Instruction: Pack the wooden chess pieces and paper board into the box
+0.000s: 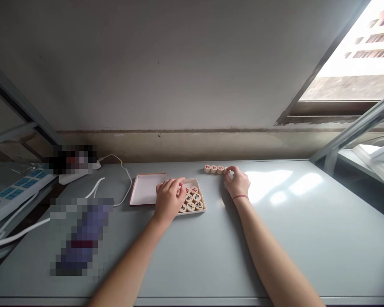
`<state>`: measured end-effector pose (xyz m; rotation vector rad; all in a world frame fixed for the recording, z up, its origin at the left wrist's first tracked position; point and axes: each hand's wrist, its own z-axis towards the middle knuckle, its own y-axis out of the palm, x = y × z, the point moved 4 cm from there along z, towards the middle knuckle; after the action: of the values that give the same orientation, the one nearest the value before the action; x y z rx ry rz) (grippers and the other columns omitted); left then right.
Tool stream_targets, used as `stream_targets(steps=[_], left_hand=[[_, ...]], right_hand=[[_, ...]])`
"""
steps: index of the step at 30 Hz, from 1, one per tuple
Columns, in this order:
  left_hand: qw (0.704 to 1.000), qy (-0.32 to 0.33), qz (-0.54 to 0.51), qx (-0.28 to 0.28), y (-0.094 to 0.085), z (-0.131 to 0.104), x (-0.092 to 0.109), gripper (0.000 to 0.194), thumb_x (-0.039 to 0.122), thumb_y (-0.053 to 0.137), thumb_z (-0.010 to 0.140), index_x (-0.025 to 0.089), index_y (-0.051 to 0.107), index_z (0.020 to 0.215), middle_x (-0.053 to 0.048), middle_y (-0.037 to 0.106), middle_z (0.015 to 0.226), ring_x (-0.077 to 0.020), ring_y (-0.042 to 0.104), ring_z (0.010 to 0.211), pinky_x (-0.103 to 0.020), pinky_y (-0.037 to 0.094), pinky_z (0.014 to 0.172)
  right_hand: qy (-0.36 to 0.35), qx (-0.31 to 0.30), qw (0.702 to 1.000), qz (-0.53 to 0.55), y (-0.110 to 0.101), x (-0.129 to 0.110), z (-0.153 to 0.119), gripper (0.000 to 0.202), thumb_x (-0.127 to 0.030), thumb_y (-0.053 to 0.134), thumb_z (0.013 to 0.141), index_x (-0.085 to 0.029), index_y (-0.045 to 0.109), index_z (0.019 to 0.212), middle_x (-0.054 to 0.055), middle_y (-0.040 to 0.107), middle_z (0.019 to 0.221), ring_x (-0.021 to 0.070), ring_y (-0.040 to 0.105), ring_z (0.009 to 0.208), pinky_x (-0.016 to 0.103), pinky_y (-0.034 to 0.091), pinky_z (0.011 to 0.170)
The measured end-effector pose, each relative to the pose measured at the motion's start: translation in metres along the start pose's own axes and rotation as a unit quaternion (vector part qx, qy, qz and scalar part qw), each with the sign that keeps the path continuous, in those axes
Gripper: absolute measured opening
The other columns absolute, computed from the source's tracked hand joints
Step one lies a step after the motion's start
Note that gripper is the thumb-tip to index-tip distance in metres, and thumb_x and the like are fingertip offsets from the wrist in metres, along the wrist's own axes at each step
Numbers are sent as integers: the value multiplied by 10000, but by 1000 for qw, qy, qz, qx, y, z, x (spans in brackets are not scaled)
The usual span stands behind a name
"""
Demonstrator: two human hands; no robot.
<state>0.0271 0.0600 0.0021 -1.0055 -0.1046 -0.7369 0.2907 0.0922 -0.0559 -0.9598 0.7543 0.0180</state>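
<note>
The desk (211, 256) under my arms is smooth, grey and hard, with a glossy glare spread across its right side. On it sits a shallow rectangular box (205, 208) with thin pale walls, and inside lie round wooden pieces (190, 207), thick discs of cream-coloured wood with marks on their flat faces, red in the far row and black in the nearer rows. Left of the box is its lid (146, 190), flat, white inside and edged in red; my hand hides whether the two touch. Near the desk's far edge, a short row (213, 169) of similar discs stands side by side, red marks facing me. My left hand (169, 198) hangs over the left part of the box, fingers loosely curled and slightly apart above the pieces; I cannot tell whether they grip one. The visible discs lie to the right of my fingers and just beneath them. My right hand (238, 184), a thin red cord (240, 196) around its wrist, is at the right end of the row, fingers bent inward beside the last visible disc; I cannot tell whether they pinch it. The other discs of the row lie to the left of those fingers.
</note>
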Motion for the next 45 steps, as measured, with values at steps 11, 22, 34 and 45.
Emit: stream_targets(steps=[11,22,34,45], left_hand=[[998,-55,35,-19,-7,6,-12,212,160,489,850,229,663,949,-30,707,949,-213,616,902,-353,392,802],[973,-75,117,-186,-10,7,-42,297,291,430,887,236,705,788,-60,572,856,-235,529,869,-338,424,736],[977,-43,79,-194,-8,4,-37,193,253,471,838,221,661,856,-70,597,999,-258,518,975,-393,439,831],[981,-53,32,-182,-15,12,-33,112,256,494,821,228,600,798,-26,680,843,-248,579,910,-382,421,817]], right_hand=[[-65,49,995,58,-12,-19,-9,332,-259,443,779,-195,596,1066,111,643,1021,253,521,910,360,385,749],[-213,-254,931,153,-1,-92,-60,474,-519,305,931,-226,521,627,-4,528,549,151,471,521,252,322,507],[-211,-219,945,121,2,-94,-65,506,-532,264,939,-232,399,553,-8,453,493,146,392,454,259,257,477],[-213,-176,952,129,-1,-94,-64,459,-489,325,944,-222,598,689,32,557,648,171,517,606,272,390,585]])
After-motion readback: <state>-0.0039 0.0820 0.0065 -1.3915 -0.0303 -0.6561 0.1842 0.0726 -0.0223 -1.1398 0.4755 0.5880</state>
